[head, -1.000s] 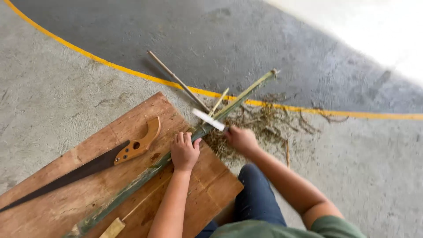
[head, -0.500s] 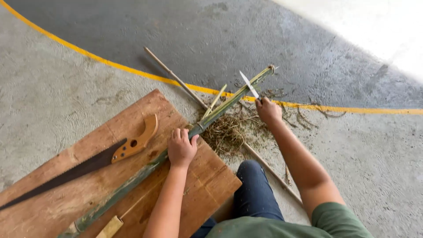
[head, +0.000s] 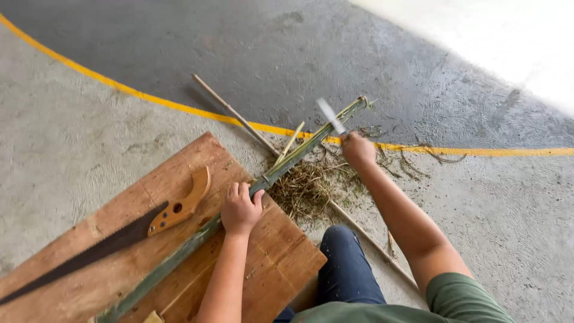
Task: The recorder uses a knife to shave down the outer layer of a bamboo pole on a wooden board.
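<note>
While a person crouches over a concrete floor (head: pixel 78 131), seen from above by a head-worn camera, the scene runs left to right as follows. At lower left lies a worn wooden board (head: pixel 119 227), set flat on the floor as a work surface. Resting on it is a hand saw (head: pixel 113 239) with a dark toothed blade pointing toward the lower left corner and a curved wooden handle nearer the middle; no hand touches it.

A long green bamboo stalk (head: pixel 281 167) runs diagonally from the bottom left of the board up toward the centre right, its far end reaching past the board's edge over the floor. The left hand (head: pixel 241 209), at centre, is curled closed around the stalk where it leaves the board, seemingly pressing it down to hold it steady. A thin pale stick (head: pixel 233 113) lies on the floor beyond, crossing a curved yellow line (head: pixel 149 98).

Right of centre, the right hand (head: pixel 357 149) is closed in a fist around the handle of a knife (head: pixel 330 116), its blade blurred and raised near the stalk's upper end. Beneath lies a heap of dry fibrous shavings (head: pixel 311 188). At bottom centre a knee in dark blue trousers (head: pixel 347 269) shows, and a green sleeve (head: pixel 460 296) at lower right.
</note>
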